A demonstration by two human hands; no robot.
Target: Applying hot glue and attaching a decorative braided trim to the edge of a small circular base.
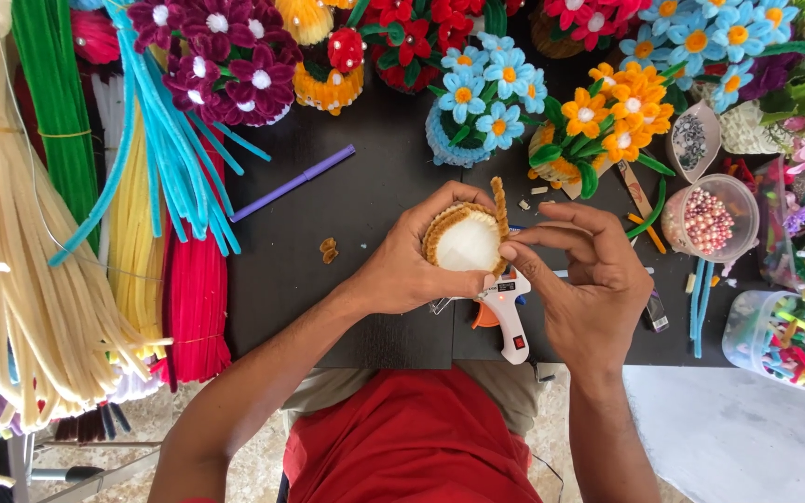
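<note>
Red cloth (412,447) over my lap fills the bottom of the view, with both forearms reaching up from it onto the black table (347,214). Just past the table's near edge a white glue gun (505,317) lies on its side, partly under my hands.

Above it I see my left hand (402,265) cupped around a small round white cup (466,244), fingers curled together along its far side and the thumb along the near rim. A tan fuzzy pipe cleaner (498,200) is wound around the cup's rim, and its loose end stands up at the far right of the cup. My right hand (593,289) comes in from the right: thumb and forefinger are pressed together at the cup's right edge, pinching the tan strand against it, while the other fingers lie stretched out close together above them.

A little tan scrap (328,250) sits on the table left of the hands. Further out lies a purple stick (293,183), and to the right an open clear tub of pink beads (710,219). Bundles of cream, yellow, red and blue pipe cleaners (142,224) hang along the left side. At the far edge stand finished pots of blue flowers (477,102) and orange flowers (612,116).
</note>
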